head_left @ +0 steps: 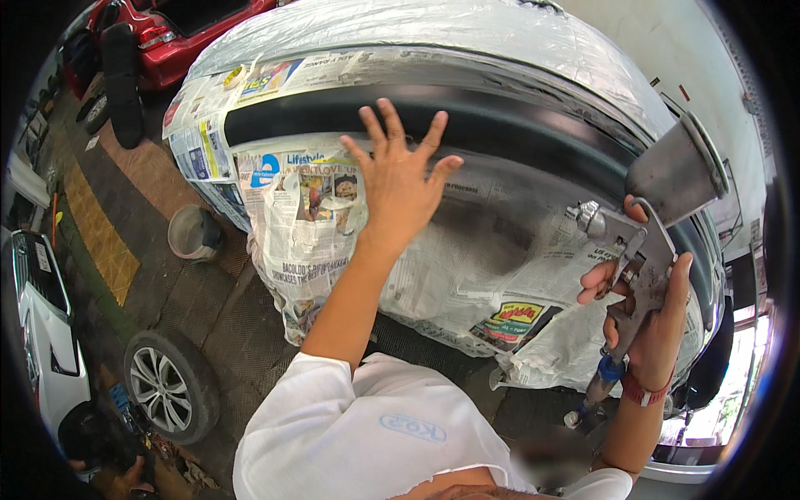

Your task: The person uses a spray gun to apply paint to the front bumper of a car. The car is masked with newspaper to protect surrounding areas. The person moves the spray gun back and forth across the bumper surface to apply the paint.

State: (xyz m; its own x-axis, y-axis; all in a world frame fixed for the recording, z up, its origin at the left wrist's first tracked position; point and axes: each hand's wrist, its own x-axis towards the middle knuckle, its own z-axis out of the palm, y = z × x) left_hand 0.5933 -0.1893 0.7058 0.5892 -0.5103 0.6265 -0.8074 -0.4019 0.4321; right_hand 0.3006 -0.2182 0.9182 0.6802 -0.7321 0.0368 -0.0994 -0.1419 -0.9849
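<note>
My right hand (654, 321) is wrapped around the handle of a metal spray gun (646, 258), whose nozzle points left toward the car. A grey cup (675, 171) sits on top of the gun, and a blue fitting shows at the base of its handle. My left hand (404, 179) is spread with its fingers apart and holds nothing. It is just in front of a dark bumper strip (308, 110), over the newspaper (308, 192) masking the car; whether it touches cannot be made out. Dark overspray marks the newspaper right of my left hand.
Plastic sheeting (392, 25) covers the car's upper part. On the floor at left are a bucket (193, 233) and a loose wheel (171, 387). A red car (179, 42) stands far left, a white car (50, 333) nearer. Another person's hand (133, 475) shows at lower left.
</note>
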